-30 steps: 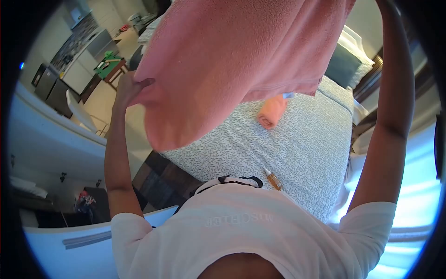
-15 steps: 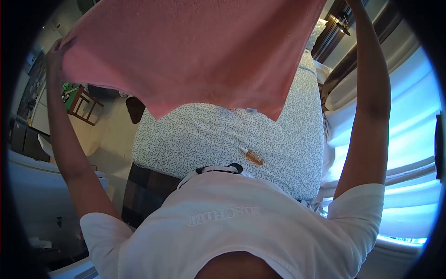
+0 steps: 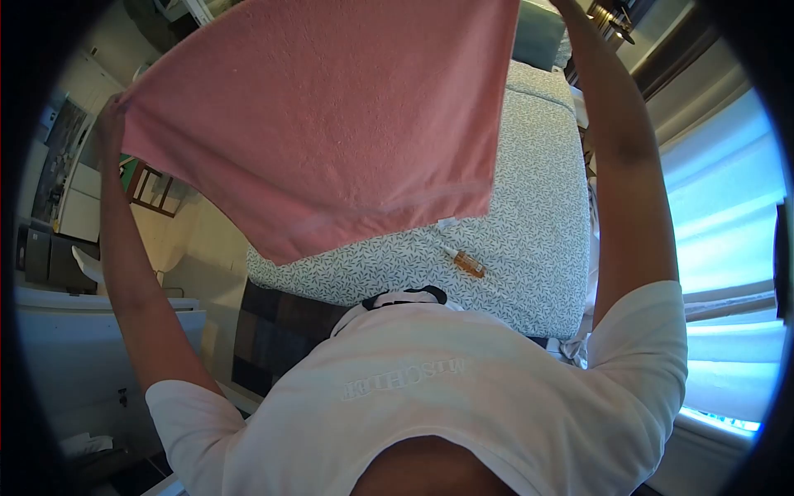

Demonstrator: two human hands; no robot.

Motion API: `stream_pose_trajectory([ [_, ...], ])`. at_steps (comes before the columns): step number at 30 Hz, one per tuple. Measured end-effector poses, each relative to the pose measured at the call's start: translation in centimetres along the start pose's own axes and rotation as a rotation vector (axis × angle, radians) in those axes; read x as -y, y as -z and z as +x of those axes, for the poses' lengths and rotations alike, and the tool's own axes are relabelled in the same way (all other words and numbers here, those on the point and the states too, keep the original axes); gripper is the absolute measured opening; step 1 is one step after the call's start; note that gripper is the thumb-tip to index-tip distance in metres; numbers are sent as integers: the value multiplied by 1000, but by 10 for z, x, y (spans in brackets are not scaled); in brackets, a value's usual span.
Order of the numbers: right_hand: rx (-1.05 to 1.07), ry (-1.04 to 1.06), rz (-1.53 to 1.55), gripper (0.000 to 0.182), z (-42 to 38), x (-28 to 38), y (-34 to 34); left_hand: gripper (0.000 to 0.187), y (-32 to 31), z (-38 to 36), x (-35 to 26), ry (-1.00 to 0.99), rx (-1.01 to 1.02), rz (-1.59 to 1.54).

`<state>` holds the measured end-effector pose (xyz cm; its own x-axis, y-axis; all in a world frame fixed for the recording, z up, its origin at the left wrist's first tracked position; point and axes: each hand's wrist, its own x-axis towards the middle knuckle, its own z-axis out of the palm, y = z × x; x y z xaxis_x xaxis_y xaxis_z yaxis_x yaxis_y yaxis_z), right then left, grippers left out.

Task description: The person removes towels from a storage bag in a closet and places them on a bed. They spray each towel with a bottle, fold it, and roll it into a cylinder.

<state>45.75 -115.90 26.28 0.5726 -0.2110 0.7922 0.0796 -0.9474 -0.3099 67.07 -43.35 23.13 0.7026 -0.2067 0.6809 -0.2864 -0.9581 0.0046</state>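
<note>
A large pink towel hangs spread out in front of me, above the bed. At the upper left, my left hand is closed on the towel's edge. My right forearm reaches up past the top of the picture, so the right hand and the towel's upper right corner are cut off. Below the towel's lower right corner, a small bottle of amber liquid with a white top lies on its side on the leaf-patterned bedsheet. A small white tag shows at the towel's bottom edge.
The bed stands directly before me, with a grey-green pillow at its far end. White curtains hang at the bright window on the right. A wooden chair stands at the left, beyond a dark checked rug.
The towel has come lower and straighter, with its bottom edge nearer to me. Both arms have shifted inward, and my right hand remains beyond the top edge. The view has shifted slightly.
</note>
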Motion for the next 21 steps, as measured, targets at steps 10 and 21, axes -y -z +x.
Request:
stream_pose_trajectory([
  [10, 200, 80, 811, 18, 7, -23, -135, 41, 75, -49, 77, 291, -392, -16],
  [21, 980, -355, 855, 21, -326, 26, -71, 40, 117, -465, 25, 862, 298, -654],
])
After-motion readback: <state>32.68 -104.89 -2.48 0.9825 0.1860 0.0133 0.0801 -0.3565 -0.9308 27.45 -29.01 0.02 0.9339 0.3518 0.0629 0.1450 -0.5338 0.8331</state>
